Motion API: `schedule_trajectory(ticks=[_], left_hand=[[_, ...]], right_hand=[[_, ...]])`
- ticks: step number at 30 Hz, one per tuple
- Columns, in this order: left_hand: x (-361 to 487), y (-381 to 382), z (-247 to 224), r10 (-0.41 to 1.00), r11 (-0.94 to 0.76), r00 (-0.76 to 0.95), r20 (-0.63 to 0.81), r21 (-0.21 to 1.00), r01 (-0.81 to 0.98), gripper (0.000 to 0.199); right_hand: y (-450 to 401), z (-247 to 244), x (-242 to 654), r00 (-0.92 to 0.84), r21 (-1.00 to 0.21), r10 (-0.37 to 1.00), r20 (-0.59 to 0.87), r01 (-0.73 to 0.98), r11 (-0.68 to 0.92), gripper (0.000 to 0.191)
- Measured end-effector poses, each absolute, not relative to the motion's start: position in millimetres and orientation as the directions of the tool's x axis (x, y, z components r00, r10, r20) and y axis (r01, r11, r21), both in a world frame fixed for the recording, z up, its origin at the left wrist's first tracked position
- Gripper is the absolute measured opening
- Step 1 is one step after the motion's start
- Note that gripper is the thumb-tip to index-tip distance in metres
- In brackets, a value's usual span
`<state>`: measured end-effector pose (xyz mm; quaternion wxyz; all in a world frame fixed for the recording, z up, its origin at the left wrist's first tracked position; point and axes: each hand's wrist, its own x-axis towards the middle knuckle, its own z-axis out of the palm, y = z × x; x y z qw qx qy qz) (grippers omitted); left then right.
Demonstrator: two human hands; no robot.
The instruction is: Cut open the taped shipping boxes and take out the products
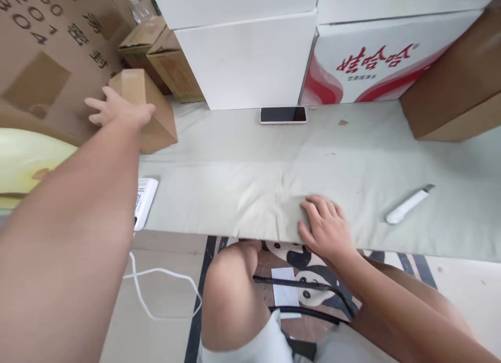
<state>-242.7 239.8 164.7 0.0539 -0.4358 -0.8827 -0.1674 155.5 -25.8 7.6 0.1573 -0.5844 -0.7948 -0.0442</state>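
At the far left of the table, my left hand [119,110] is stretched out with its fingers spread, over or against a small brown cardboard box [159,120]. Whether the palm touches the box cannot be made out. My right hand [327,225] rests on the pale cloth [227,196] at the table's near edge, fingers apart and slightly bent, holding nothing. To its right lies a white utility knife [407,205] with a bit of blade showing. A phone [283,115] lies dark-screened at the back.
White cartons [250,60] and a red-and-white printed carton [371,65] line the back. Brown cardboard boxes stand at right [454,86] and far left [35,65]. A white device [145,202] lies by the left forearm, and a white cable [168,271] loops below the table.
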Motion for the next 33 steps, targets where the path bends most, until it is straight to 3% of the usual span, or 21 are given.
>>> schedule_trajectory(ticks=[3, 6, 11, 16, 19, 24, 30, 33], left_hand=[[-204, 190, 176, 0.645, 0.703, -0.761, 0.069, 0.338, 0.626, 0.092], [-165, 143, 179, 0.713, 0.604, -0.695, 0.090, 0.425, 0.675, 0.099], [-101, 86, 164, 0.770, 0.502, -0.633, 0.084, 0.532, 0.682, 0.087], [-31, 40, 139, 0.919, 0.134, -0.308, 0.245, 0.541, 0.830, 0.065], [-12, 29, 126, 0.948, -0.119, -0.073, 0.311, 0.557, 0.822, 0.063], [-34, 26, 100, 0.933, -0.328, 0.114, 0.340, 0.681, 0.655, 0.067], [-63, 40, 63, 0.949, -0.316, 0.117, 0.294, 0.896, 0.313, 0.075], [-53, 45, 60, 0.967, -0.254, 0.054, 0.249, 0.948, 0.193, 0.061]], right_hand=[[-27, 7, 158, -0.240, -0.169, 0.933, 0.269, 0.942, 0.291, 0.034], [-28, 6, 160, -0.231, -0.202, 0.943, 0.240, 0.938, 0.281, 0.035], [-29, 5, 160, -0.218, -0.240, 0.952, 0.215, 0.933, 0.268, 0.037], [-30, 9, 161, -0.219, -0.267, 0.955, 0.201, 0.926, 0.268, 0.038], [-32, 10, 163, -0.236, -0.291, 0.943, 0.235, 0.909, 0.300, 0.034], [-34, 6, 165, -0.234, -0.372, 0.928, 0.290, 0.866, 0.335, 0.023], [-11, 18, 169, -0.202, -0.579, 0.956, 0.214, 0.761, 0.291, 0.018], [-5, 33, 187, -0.107, -0.677, 0.964, 0.245, 0.692, 0.250, 0.027]])
